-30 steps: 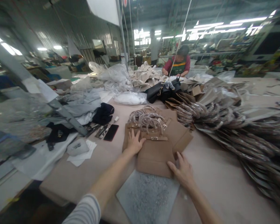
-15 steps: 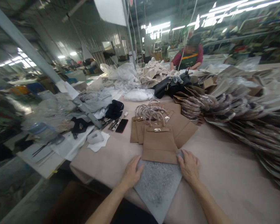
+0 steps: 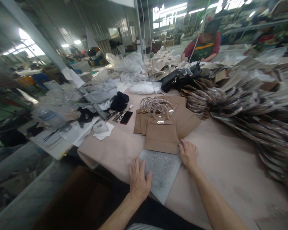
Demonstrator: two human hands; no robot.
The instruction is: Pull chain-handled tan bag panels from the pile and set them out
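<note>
Well, smooth tan-brown front bag (image 3: 161,138): through the head camera I see it lying flat, squarish, a seam running across its lower part and a shiny metal clasp (image 3: 160,122) near its top.
Looped handles (image 3: 156,107): wrapped in clear plastic, they bunch together above the clasp, so I can't tell whose is whose.
Grey speckled flat slab (image 3: 159,172): one, my landmark, on the pinkish-beige table (image 3: 218,159); the front bag's lower edge lies over its far end.
Bag count: I make out at least four tan-brown bags (image 3: 187,123) at and beyond the slab's far end, fanned and overlapping.
Wrapped heap (image 3: 271,134): right of the slab, layered too thickly for me to count.
Single items: one dark-screened phone (image 3: 126,117) with a red edge and one white block (image 3: 100,127), both beyond the slab to its left; one person in maroon sleeves (image 3: 203,49), far beyond it.
Left hand (image 3: 139,177): open, fingers spread, at the slab's left edge, gripping nothing.
Right hand (image 3: 188,153): fingers slightly bent at the slab's right corner; whether it grips there I cannot tell.
Bag versus hands: the front bag lies ahead of the left hand, well apart, and just beside the right fingertips.
</note>
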